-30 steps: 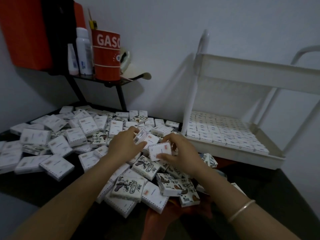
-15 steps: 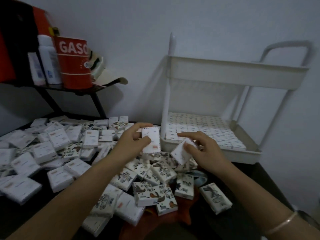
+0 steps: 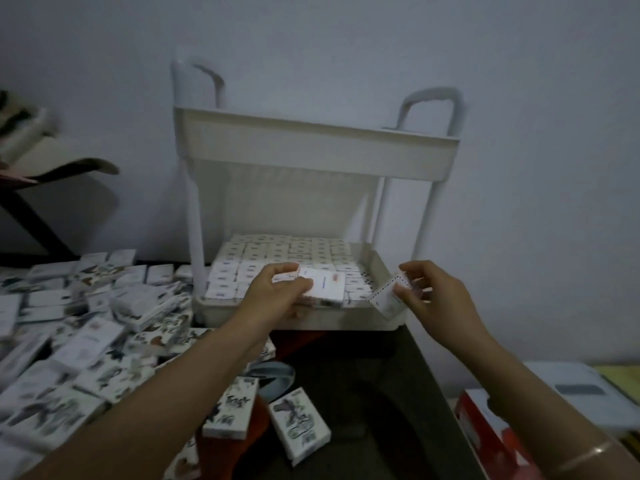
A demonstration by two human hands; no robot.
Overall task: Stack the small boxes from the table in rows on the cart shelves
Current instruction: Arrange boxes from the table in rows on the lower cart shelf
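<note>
Head view, dim and a little blurred.

Left hand (image 3: 277, 296): thumb on top, fingers beneath, clamped on a flat white box (image 3: 323, 285), held level just above the front rows of the lower shelf (image 3: 304, 322) of the white cart (image 3: 192, 216). Right hand (image 3: 433, 296): pinching a second box (image 3: 388, 299) by one end, tilted on a corner, over the shelf's front right corner.

Handling, by judgement: light cardboard, stiff enough to keep shape, likely to dent under a hard squeeze. Smooth faces, so best taken across the short edges between thumb and fingers, then slid down flush against neighbours.

Looks: small flat rectangles, white face with dotted border and a small red and blue mark, print too blurred to read. Dark cartoon-like drawings on other faces, as on the loose boxes (image 3: 86, 341) heaped on the dark table (image 3: 381, 393), left of the cart.

Shelf layer (image 3: 277, 251): tight rows, nearly full. Possibly a gap at front right, hard to tell behind the hands. Upper shelf (image 3: 311, 157): contents hidden.
</note>
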